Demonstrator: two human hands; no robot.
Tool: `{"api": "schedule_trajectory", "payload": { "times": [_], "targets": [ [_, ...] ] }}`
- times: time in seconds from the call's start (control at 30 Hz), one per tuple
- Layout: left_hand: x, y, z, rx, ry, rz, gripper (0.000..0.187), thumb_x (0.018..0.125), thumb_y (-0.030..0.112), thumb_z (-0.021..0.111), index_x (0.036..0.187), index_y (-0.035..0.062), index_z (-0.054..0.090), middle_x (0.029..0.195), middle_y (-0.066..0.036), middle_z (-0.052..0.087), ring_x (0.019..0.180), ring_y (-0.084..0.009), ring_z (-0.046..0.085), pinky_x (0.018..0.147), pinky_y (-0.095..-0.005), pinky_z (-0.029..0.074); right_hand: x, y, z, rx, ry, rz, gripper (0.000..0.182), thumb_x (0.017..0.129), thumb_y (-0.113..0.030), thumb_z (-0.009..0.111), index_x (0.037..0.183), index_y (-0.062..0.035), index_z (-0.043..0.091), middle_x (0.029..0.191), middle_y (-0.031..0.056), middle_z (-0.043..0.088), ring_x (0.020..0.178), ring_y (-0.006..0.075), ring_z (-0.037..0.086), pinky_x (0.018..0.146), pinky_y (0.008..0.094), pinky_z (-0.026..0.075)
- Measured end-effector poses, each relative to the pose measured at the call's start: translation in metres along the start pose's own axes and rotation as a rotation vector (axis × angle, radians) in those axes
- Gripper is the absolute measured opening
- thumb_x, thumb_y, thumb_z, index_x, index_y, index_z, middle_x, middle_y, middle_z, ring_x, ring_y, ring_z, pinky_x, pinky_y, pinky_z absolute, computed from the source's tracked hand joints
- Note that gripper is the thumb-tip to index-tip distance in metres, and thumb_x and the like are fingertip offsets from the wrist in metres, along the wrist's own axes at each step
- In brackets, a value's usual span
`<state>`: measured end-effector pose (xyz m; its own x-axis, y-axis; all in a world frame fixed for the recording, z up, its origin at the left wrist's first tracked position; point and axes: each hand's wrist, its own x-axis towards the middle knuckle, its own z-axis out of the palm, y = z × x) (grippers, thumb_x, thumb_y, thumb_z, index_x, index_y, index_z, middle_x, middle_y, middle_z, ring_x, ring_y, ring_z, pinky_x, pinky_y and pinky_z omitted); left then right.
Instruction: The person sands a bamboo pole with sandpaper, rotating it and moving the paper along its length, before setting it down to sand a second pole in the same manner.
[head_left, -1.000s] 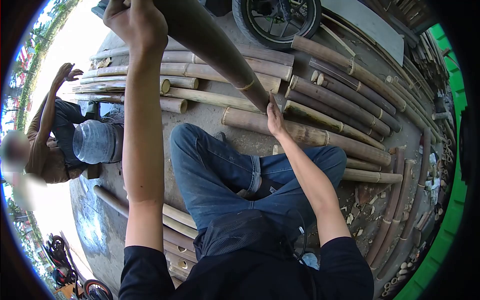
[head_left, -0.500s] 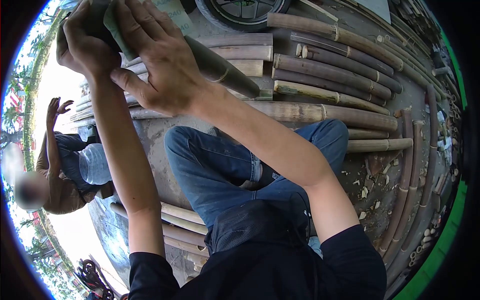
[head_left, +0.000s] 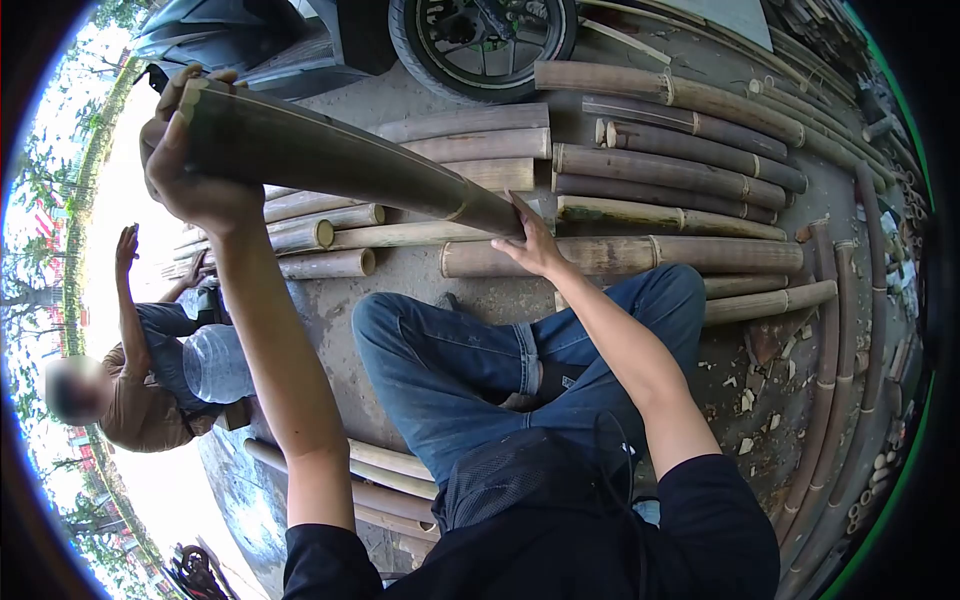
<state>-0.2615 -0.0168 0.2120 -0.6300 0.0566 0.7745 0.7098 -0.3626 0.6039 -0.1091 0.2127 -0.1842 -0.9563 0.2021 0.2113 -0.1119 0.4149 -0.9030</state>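
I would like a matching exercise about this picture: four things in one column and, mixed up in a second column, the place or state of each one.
Things:
1. dark bamboo pole
2. left hand
3. right hand
4. motorbike wheel

Places or states:
A. stands at the top of the view, behind the bamboo laid on the ground
B. grips the raised end of the pole
C. held up at a slant over the lap
D. rests at the lower end of the pole, fingers spread

Pairs: 1-C, 2-B, 3-D, 4-A
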Motion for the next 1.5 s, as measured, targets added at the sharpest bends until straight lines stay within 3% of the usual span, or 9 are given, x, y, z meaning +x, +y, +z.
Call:
{"api": "schedule_trajectory", "payload": {
  "times": [0.3, 0.43, 0.47, 0.57, 0.7, 0.73, 0.87, 1.17, 1.5],
  "targets": [
    [-0.005, 0.007, 0.062, 0.099, -0.009, 0.142, 0.027, 0.091, 0.023, 0.059, 0.089, -0.0038, 0.058, 0.115, -0.028, 0.069, 0.090, -0.0367, 0.074, 0.086, -0.0442, 0.061, 0.061, -0.233, -0.033, 0.166, 0.207, -0.503, 0.105, 0.076, -0.032, 0.081, 0.161, -0.0055, 0.025, 0.156, 0.0220, 0.039, 0.143, 0.0389, 0.040, 0.119, 0.0456, 0.035],
    [-0.008, 0.007, 0.074, 0.040, -0.016, 0.125, 0.048, 0.106, 0.040, 0.042, 0.112, -0.0035, 0.062, 0.119, -0.025, 0.068, 0.103, -0.0355, 0.072, 0.092, -0.0410, 0.059, 0.101, -0.340, -0.056, 0.202, 0.335, -0.820, 0.100, 0.072, -0.030, 0.072, 0.160, -0.0084, 0.030, 0.155, 0.0297, 0.038, 0.141, 0.0467, 0.041, 0.119, 0.0525, 0.032],
    [-0.014, 0.017, 0.063, 0.105, -0.097, -0.086, 0.073, 0.105, 0.056, 0.039, 0.143, -0.0062, 0.046, 0.146, -0.028, 0.051, 0.132, -0.0401, 0.054, 0.112, -0.0485, 0.044, 0.108, -0.360, -0.060, 0.192, 0.385, -0.890, 0.096, 0.073, -0.031, 0.069, 0.159, -0.0104, 0.033, 0.154, 0.0309, 0.038, 0.141, 0.0480, 0.040, 0.120, 0.0537, 0.031],
    [-0.021, 0.026, 0.050, -0.235, -0.095, -0.211, 0.068, 0.106, 0.052, 0.037, 0.143, -0.0038, 0.047, 0.144, -0.026, 0.053, 0.130, -0.0381, 0.056, 0.110, -0.0459, 0.047, 0.122, -0.387, -0.063, 0.116, 0.403, -0.848, 0.094, 0.072, -0.029, 0.062, 0.159, -0.0125, 0.034, 0.158, 0.0290, 0.034, 0.142, 0.0472, 0.040, 0.118, 0.0533, 0.036],
    [-0.029, 0.023, 0.035, -0.896, -0.034, -0.426, 0.060, 0.107, 0.045, 0.033, 0.143, 0.0009, 0.049, 0.141, -0.023, 0.057, 0.124, -0.0341, 0.062, 0.105, -0.0407, 0.052, 0.118, -0.371, -0.060, 0.092, 0.471, -0.995, 0.087, 0.075, -0.032, 0.058, 0.158, -0.0173, 0.038, 0.157, 0.0297, 0.035, 0.141, 0.0495, 0.040, 0.115, 0.0581, 0.038],
    [-0.024, -0.005, 0.039, -0.191, 0.026, -0.102, 0.061, 0.105, 0.040, 0.033, 0.148, -0.0020, 0.042, 0.145, -0.025, 0.053, 0.128, -0.0351, 0.059, 0.106, -0.0419, 0.051, 0.110, -0.367, -0.058, 0.189, 0.454, -0.966, 0.079, 0.081, -0.035, 0.057, 0.156, -0.0151, 0.042, 0.155, 0.0317, 0.037, 0.142, 0.0498, 0.040, 0.119, 0.0551, 0.032],
    [-0.006, 0.018, 0.083, 0.103, -0.051, 0.013, 0.061, 0.101, 0.030, 0.039, 0.149, -0.0077, 0.037, 0.150, -0.027, 0.047, 0.137, -0.0443, 0.049, 0.113, -0.0514, 0.043, 0.088, -0.308, -0.042, 0.207, 0.392, -0.759, 0.073, 0.094, -0.042, 0.058, 0.158, -0.0127, 0.038, 0.158, 0.0288, 0.035, 0.143, 0.0484, 0.038, 0.119, 0.0534, 0.031],
    [-0.006, 0.014, 0.071, 0.063, 0.033, -0.062, 0.056, 0.096, 0.030, 0.038, 0.131, -0.0109, 0.057, 0.132, -0.027, 0.062, 0.116, -0.0424, 0.065, 0.102, -0.0456, 0.053, 0.007, -0.117, -0.008, 0.190, 0.291, -0.275, 0.066, 0.104, -0.040, 0.052, 0.156, -0.0021, 0.035, 0.155, 0.0248, 0.041, 0.145, 0.0419, 0.037, 0.120, 0.0477, 0.030],
    [-0.002, 0.007, 0.085, 0.107, 0.073, 0.004, 0.046, 0.092, 0.024, 0.044, 0.112, -0.0102, 0.066, 0.113, -0.028, 0.070, 0.094, -0.0388, 0.073, 0.085, -0.0434, 0.061, 0.002, -0.040, -0.009, 0.393, 0.029, 0.157, 0.100, 0.069, -0.030, 0.086, 0.153, -0.0032, 0.038, 0.140, 0.0188, 0.058, 0.132, 0.0316, 0.054, 0.113, 0.0395, 0.040]
  ]
}}
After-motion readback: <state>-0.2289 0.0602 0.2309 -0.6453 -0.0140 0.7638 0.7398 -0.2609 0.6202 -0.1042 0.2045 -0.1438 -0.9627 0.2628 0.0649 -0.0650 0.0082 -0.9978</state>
